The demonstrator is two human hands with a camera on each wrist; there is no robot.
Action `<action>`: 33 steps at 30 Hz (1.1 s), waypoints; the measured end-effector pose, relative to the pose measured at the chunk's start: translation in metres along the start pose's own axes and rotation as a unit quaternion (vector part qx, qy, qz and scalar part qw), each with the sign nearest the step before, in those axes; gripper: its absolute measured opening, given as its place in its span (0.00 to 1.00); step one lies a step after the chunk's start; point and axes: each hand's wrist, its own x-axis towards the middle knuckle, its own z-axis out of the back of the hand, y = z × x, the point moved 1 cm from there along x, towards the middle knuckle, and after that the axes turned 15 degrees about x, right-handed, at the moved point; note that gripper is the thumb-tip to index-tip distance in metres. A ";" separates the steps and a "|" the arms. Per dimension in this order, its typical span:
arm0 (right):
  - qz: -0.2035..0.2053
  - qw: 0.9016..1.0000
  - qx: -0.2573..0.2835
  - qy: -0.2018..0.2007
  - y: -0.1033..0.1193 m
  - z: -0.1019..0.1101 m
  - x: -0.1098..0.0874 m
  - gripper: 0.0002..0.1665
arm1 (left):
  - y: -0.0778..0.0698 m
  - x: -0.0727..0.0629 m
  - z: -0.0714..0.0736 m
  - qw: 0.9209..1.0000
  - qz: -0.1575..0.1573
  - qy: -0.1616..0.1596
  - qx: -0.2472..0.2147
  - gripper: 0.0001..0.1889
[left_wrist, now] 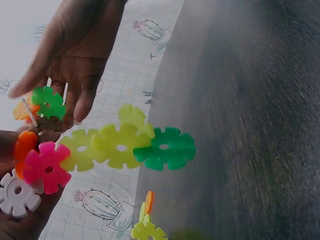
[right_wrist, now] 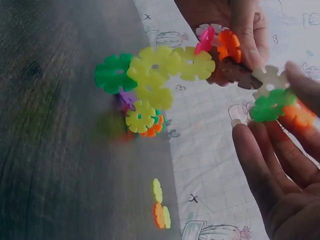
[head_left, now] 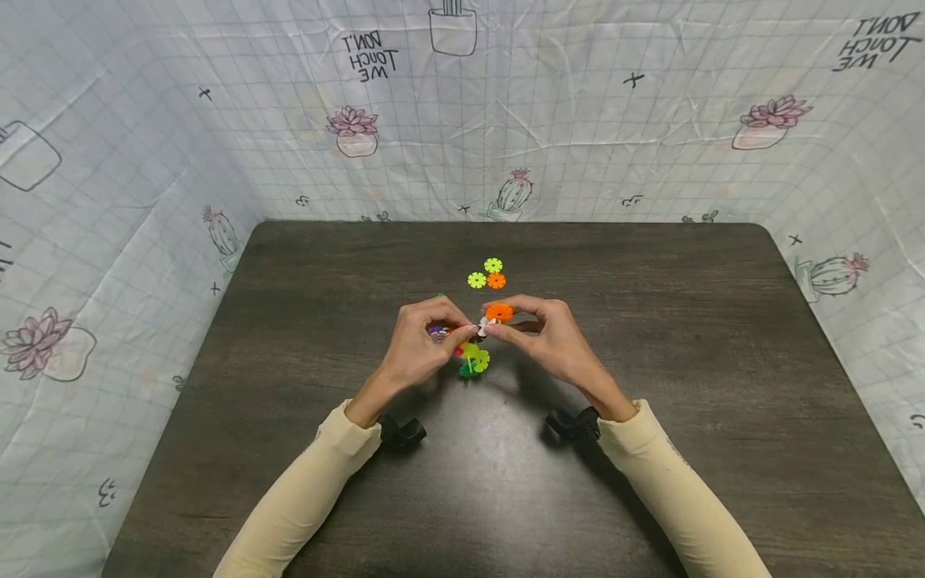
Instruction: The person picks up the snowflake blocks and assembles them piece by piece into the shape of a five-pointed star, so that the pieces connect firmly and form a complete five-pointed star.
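Both hands hold one assembly of flower-shaped interlocking discs above the table. My left hand [head_left: 422,341] pinches it near a brown disc [right_wrist: 240,72] and an orange disc [right_wrist: 229,46]. From there hang a pink disc [left_wrist: 47,167], several yellow discs [left_wrist: 116,145] and a dark green disc [left_wrist: 172,148]. My right hand [head_left: 552,337] grips the other end, with its thumb at a white disc [right_wrist: 270,77]. Beside that white disc are a bright green disc [right_wrist: 270,105] and another orange disc [right_wrist: 299,115]. Fingers partly hide the joint between the brown and white discs.
Beyond the hands, two loose yellow-green discs [head_left: 477,280] and a loose orange disc [head_left: 496,281] lie on the dark wooden table [head_left: 650,321]. A purple disc [right_wrist: 127,99] shows behind the assembly. Patterned cloth [head_left: 564,120] surrounds the table's back and sides.
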 end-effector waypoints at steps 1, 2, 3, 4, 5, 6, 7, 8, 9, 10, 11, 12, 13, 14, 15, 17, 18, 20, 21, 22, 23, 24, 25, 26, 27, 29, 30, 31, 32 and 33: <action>0.003 1.000 0.002 0.003 0.000 0.001 0.000 0.19 | 0.000 0.000 0.000 1.000 0.004 -0.001 -0.007 0.05; 0.006 1.000 0.005 0.007 0.000 0.001 0.000 0.21 | 0.001 0.000 0.001 1.000 0.008 -0.001 -0.013 0.05; 0.006 1.000 0.009 0.008 0.000 0.001 0.000 0.22 | 0.001 0.000 0.001 1.000 0.012 -0.003 -0.019 0.05; 0.006 1.000 0.014 0.008 0.000 0.002 0.000 0.23 | 0.001 0.000 0.002 1.000 0.016 -0.004 -0.024 0.04; 0.005 1.000 0.016 0.007 0.000 0.002 0.000 0.23 | 0.001 0.000 0.002 0.999 0.020 -0.005 -0.029 0.04; 0.004 1.000 0.017 0.005 -0.001 0.003 0.000 0.23 | 0.001 0.000 0.002 0.999 0.022 -0.005 -0.032 0.04; 0.002 1.000 0.018 0.003 -0.001 0.003 0.000 0.22 | 0.002 0.000 0.003 0.999 0.024 -0.005 -0.032 0.04; 0.002 1.000 0.020 0.001 -0.001 0.003 0.001 0.22 | 0.002 0.000 0.003 0.999 0.026 -0.003 -0.032 0.04; 0.002 1.000 0.021 -0.002 -0.002 0.003 0.001 0.22 | 0.002 0.000 0.003 0.999 0.028 -0.002 -0.032 0.04; 0.003 1.000 0.025 -0.005 -0.002 0.003 0.001 0.22 | 0.002 0.000 0.003 0.999 0.029 -0.001 -0.032 0.04; 0.005 1.000 0.028 -0.008 -0.002 0.003 0.001 0.22 | 0.002 0.000 0.004 0.999 0.030 0.001 -0.032 0.04; 0.007 0.999 0.031 -0.011 -0.002 0.003 0.001 0.23 | 0.002 0.000 0.004 0.999 0.030 0.004 -0.034 0.04; 0.007 0.999 0.036 -0.014 -0.002 0.003 0.001 0.23 | 0.002 0.000 0.004 0.999 0.031 0.006 -0.034 0.04; 0.008 0.999 0.042 -0.017 -0.001 0.003 0.001 0.23 | 0.002 0.000 0.004 0.999 0.032 0.008 -0.036 0.04; 0.009 0.999 0.046 -0.019 -0.001 0.004 0.001 0.24 | 0.002 0.000 0.005 0.999 0.034 0.009 -0.038 0.04; 0.008 0.998 0.053 -0.021 -0.001 0.004 0.001 0.24 | 0.003 0.001 0.005 0.998 0.037 0.015 -0.039 0.04; 0.007 0.998 0.053 -0.023 -0.002 0.005 0.001 0.23 | 0.003 0.001 0.006 0.998 0.040 0.017 -0.036 0.05; 0.006 0.998 0.053 -0.023 -0.003 0.006 0.002 0.22 | 0.003 0.001 0.007 0.998 0.045 0.019 -0.029 0.06; 0.006 0.998 0.051 -0.023 -0.004 0.006 0.002 0.22 | 0.004 0.001 0.007 0.998 0.048 0.020 -0.023 0.07; 0.006 0.999 0.049 -0.023 -0.004 0.006 0.002 0.22 | 0.004 0.001 0.008 0.998 0.050 0.020 -0.017 0.08; 0.006 0.999 0.047 -0.023 -0.005 0.007 0.002 0.22 | 0.003 0.001 0.009 0.998 0.052 0.017 -0.012 0.09; 0.007 0.999 0.045 -0.023 -0.005 0.007 0.002 0.21 | 0.003 0.001 0.010 0.998 0.052 0.015 -0.008 0.09; 0.008 0.999 0.045 -0.023 -0.005 0.007 0.002 0.21 | 0.002 0.001 0.011 0.999 0.052 0.011 -0.005 0.09; 0.008 0.999 0.044 -0.022 -0.005 0.006 0.002 0.21 | 0.002 0.001 0.012 0.999 0.052 0.008 -0.002 0.09; 0.009 0.999 0.041 -0.022 -0.005 0.006 0.002 0.21 | 0.001 0.001 0.012 0.999 0.050 0.007 -0.001 0.10; 0.010 0.999 0.036 -0.019 -0.006 0.005 0.002 0.20 | -0.001 0.001 0.013 0.999 0.044 0.005 -0.003 0.10; 0.010 0.999 0.032 -0.017 -0.007 0.004 0.002 0.20 | -0.002 0.002 0.012 0.999 0.040 0.005 -0.005 0.10; 0.010 0.999 0.027 -0.014 -0.007 0.003 0.002 0.20 | -0.002 0.002 0.012 0.999 0.037 0.005 -0.006 0.10; 0.011 1.000 0.021 -0.011 -0.007 0.002 0.002 0.20 | -0.003 0.002 0.012 0.999 0.034 0.005 -0.008 0.10; 0.012 1.000 0.016 -0.009 -0.007 0.001 0.002 0.20 | -0.003 0.002 0.011 0.999 0.032 0.004 -0.010 0.10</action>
